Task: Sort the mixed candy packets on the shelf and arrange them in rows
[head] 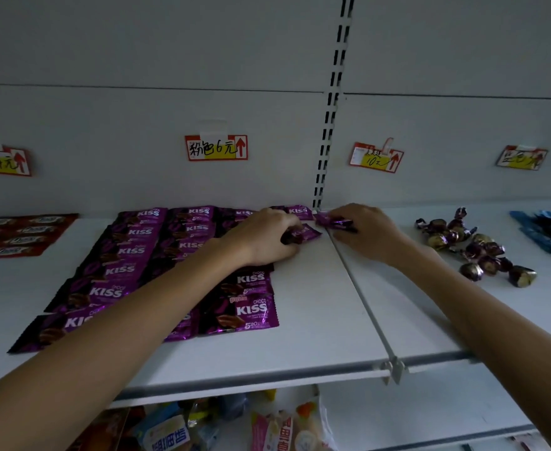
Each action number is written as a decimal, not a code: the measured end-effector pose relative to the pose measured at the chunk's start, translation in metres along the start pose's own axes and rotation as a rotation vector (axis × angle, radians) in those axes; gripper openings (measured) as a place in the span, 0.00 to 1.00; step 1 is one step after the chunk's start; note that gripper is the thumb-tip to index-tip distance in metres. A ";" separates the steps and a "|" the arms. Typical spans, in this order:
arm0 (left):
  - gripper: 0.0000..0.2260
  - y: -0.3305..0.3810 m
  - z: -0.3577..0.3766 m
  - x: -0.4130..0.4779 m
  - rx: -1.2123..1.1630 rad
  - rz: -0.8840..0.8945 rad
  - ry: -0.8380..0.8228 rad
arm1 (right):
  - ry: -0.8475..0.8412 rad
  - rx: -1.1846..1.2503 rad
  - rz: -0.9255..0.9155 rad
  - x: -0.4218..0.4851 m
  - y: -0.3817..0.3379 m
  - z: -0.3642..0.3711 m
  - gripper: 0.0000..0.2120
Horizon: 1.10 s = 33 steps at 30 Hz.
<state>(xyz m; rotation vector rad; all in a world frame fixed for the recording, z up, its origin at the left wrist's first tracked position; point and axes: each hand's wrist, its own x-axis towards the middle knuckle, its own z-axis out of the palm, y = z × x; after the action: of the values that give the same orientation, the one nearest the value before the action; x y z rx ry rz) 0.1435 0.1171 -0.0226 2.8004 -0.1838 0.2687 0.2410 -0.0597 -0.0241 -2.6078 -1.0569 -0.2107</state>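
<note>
1. The left hand [264, 237] reaches to the back of the white shelf [306, 307]; its fingers are curled round one purple KISS packet [305, 234], held low over the shelf just right of the laid-out rows
2. The right hand [368, 231] lies at the back of the right shelf board; its fingers pinch a second purple packet [334, 221], crumpled, at the seam between the two boards, near the foot of the slotted upright [331, 102]; the two held packets are close together, and whether they touch I cannot tell
3. The rows of KISS packets [127, 255] lie flat and overlapping on the left board, running from near the front edge to the back wall; the left forearm crosses above them
4. Red packets [20, 236] lie overlapped at the far left; foil-wrapped candies [472, 249] sit in a loose heap on the right board, just beyond the right wrist; blue packets [550, 232] lie at the right edge
5. Handwritten price tags [216, 148] are stuck on the back wall above the goods; a lower shelf holds mixed bags [222, 418]
</note>
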 end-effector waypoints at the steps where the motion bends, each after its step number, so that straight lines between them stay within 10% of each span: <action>1: 0.18 0.001 0.001 0.001 0.007 0.000 0.008 | 0.019 -0.016 -0.021 -0.001 0.001 0.000 0.16; 13: 0.16 0.009 -0.031 -0.039 -0.168 0.007 0.262 | 0.159 0.365 0.090 -0.019 -0.029 -0.019 0.11; 26: 0.11 -0.032 -0.075 -0.253 -0.255 -0.098 0.392 | 0.251 0.238 -0.679 -0.112 -0.167 0.005 0.13; 33: 0.15 -0.057 -0.063 -0.297 -0.253 -0.129 0.361 | 0.272 0.145 -0.752 -0.125 -0.192 0.047 0.10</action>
<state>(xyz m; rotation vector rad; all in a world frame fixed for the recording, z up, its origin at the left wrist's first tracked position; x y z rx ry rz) -0.1471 0.2198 -0.0423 2.4510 0.0446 0.6614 0.0182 0.0054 -0.0543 -1.8732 -1.8068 -0.6055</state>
